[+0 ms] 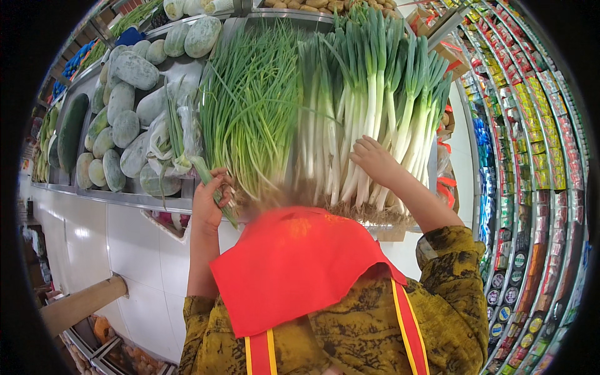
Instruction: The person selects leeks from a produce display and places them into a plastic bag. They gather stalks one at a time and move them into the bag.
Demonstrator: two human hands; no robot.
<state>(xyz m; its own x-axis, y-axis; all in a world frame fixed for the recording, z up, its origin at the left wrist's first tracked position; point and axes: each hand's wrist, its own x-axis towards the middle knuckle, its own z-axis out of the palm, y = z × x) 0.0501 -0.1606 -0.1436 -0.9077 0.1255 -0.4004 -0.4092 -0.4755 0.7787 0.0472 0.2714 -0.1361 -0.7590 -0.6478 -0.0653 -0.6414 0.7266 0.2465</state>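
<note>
My left hand [213, 197] grips a strip of green leek leaf [202, 169] at the front left of the produce stand. On the white stalks of a row of leeks [412, 110] lies my right hand [373, 159], its back towards me; its palm is hidden, so I cannot tell whether it grips a stalk. The leeks' roots point towards me. Left of them spreads a bed of thin green onions [255, 117]. Beside my left hand, a clear plastic bag [158, 136] with loose green leaves sits against the melons.
Several pale, dusty-skinned melons [137, 70] fill the metal tray at left. Potatoes [318, 5] lie behind the leeks. Shelves of packaged goods [520, 154] curve along the right. A wooden post [89, 300] stands on the tiled floor [136, 243] at lower left.
</note>
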